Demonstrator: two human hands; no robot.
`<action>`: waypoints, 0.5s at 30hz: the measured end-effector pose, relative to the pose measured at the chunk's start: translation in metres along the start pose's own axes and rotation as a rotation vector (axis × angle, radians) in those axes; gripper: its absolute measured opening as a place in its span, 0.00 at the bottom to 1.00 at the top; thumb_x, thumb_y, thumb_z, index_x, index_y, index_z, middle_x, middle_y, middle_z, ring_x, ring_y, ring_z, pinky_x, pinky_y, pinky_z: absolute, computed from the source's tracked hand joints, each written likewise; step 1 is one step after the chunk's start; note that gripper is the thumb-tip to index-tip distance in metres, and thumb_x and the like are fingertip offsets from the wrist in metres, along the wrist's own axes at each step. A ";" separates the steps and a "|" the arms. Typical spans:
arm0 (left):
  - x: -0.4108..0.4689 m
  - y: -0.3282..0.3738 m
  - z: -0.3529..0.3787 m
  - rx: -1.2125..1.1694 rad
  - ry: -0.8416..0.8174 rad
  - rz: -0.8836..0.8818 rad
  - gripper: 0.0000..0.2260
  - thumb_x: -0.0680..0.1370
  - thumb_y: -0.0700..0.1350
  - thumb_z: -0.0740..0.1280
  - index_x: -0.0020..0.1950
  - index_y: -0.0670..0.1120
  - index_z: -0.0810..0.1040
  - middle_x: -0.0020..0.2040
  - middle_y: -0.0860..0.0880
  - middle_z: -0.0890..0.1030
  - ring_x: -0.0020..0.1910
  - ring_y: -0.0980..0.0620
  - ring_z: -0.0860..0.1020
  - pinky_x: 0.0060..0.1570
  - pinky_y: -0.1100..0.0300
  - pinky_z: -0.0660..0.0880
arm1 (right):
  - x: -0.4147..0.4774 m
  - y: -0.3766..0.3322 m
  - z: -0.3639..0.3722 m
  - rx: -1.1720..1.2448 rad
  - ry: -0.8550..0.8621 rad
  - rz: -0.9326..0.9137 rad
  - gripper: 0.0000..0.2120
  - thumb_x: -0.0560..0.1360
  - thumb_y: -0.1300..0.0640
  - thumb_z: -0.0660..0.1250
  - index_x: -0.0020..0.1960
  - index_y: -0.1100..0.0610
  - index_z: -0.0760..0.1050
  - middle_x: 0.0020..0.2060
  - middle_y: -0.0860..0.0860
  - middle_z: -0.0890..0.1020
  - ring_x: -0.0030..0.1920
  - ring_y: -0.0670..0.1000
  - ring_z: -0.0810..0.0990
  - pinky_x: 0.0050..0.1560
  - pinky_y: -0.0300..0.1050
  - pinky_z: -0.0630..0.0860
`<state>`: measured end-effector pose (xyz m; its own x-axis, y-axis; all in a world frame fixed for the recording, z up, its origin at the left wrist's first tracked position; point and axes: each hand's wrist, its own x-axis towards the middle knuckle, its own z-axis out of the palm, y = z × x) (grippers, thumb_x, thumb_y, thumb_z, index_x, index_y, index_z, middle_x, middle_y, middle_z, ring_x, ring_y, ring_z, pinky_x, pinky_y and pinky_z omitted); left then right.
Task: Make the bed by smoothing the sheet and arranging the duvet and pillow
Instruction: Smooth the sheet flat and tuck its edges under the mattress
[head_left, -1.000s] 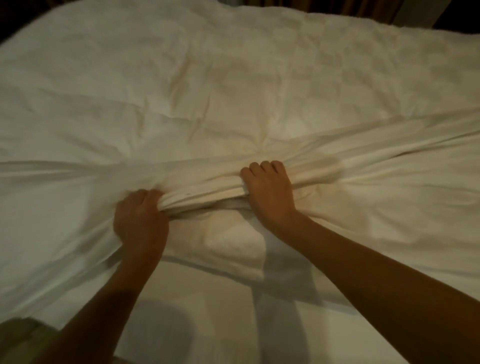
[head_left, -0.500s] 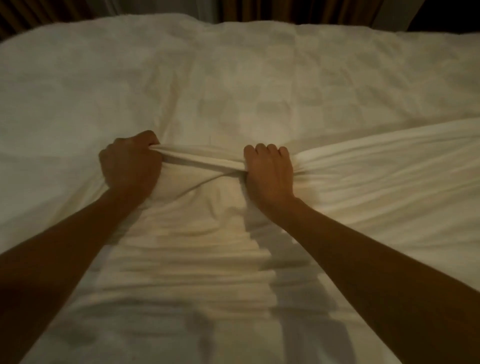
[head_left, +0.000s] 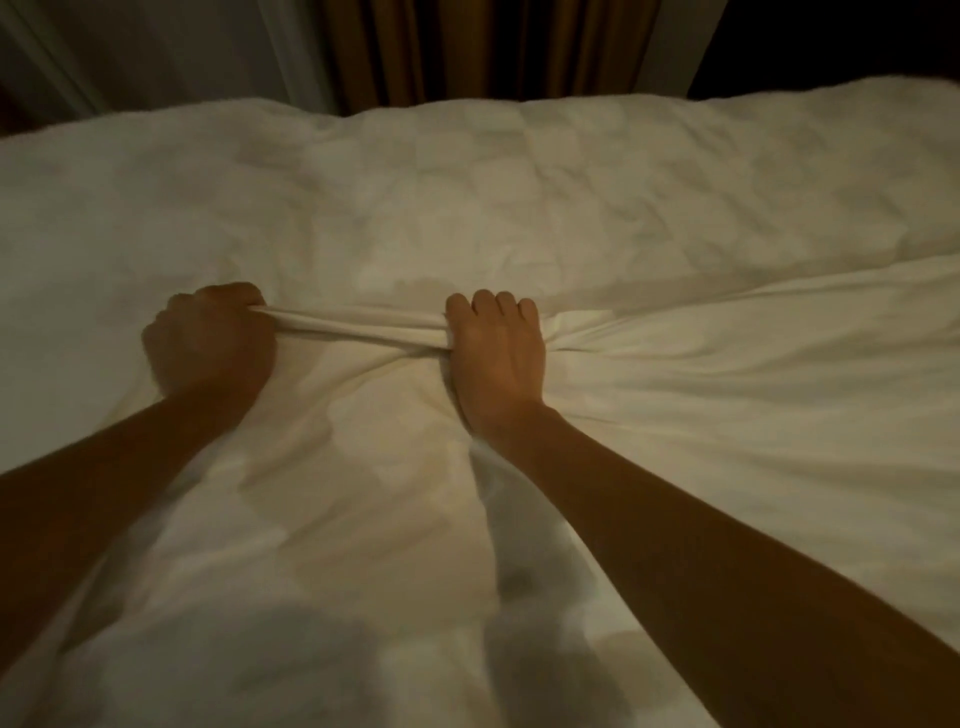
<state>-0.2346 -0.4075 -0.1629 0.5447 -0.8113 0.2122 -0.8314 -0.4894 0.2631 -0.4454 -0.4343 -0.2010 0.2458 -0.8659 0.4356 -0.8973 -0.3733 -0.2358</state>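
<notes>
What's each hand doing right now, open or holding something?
Left hand: fist closed, gripping the bunched edge of the white sheet.
Right hand: fingers curled, gripping the same edge.

Beyond the left hand (head_left: 208, 343) and right hand (head_left: 496, 358), open room over the quilted mattress (head_left: 519, 197) as far as its far edge, closed off behind by the brown curtain (head_left: 467, 47). Between the two hands, barred low by a taut rope of gathered sheet (head_left: 358, 325); nearer, hemmed in by both forearms (head_left: 675, 519), with wide open passage over the flat cloth to the right.
</notes>
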 end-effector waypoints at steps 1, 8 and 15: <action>0.014 0.002 -0.002 0.006 0.005 0.005 0.12 0.71 0.37 0.61 0.46 0.46 0.83 0.42 0.35 0.79 0.44 0.33 0.77 0.48 0.47 0.74 | 0.013 -0.004 0.004 0.010 0.012 0.011 0.11 0.60 0.63 0.73 0.41 0.58 0.76 0.34 0.55 0.78 0.36 0.58 0.75 0.42 0.50 0.67; 0.106 0.014 0.022 0.047 0.031 0.047 0.12 0.72 0.38 0.61 0.47 0.46 0.84 0.42 0.35 0.79 0.44 0.33 0.77 0.50 0.45 0.75 | 0.092 -0.010 0.050 0.030 0.076 0.060 0.10 0.61 0.65 0.72 0.40 0.57 0.76 0.32 0.53 0.77 0.34 0.56 0.74 0.41 0.49 0.68; 0.162 0.017 0.106 0.116 -0.015 0.066 0.17 0.75 0.40 0.60 0.59 0.47 0.82 0.54 0.34 0.78 0.52 0.32 0.77 0.55 0.46 0.72 | 0.123 0.011 0.123 -0.084 -0.058 0.087 0.08 0.70 0.62 0.65 0.49 0.56 0.76 0.42 0.53 0.80 0.44 0.56 0.76 0.50 0.48 0.67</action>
<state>-0.1727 -0.5810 -0.2242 0.4875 -0.8473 0.2106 -0.8729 -0.4678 0.1385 -0.3801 -0.5853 -0.2567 0.1840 -0.9125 0.3654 -0.9431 -0.2687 -0.1961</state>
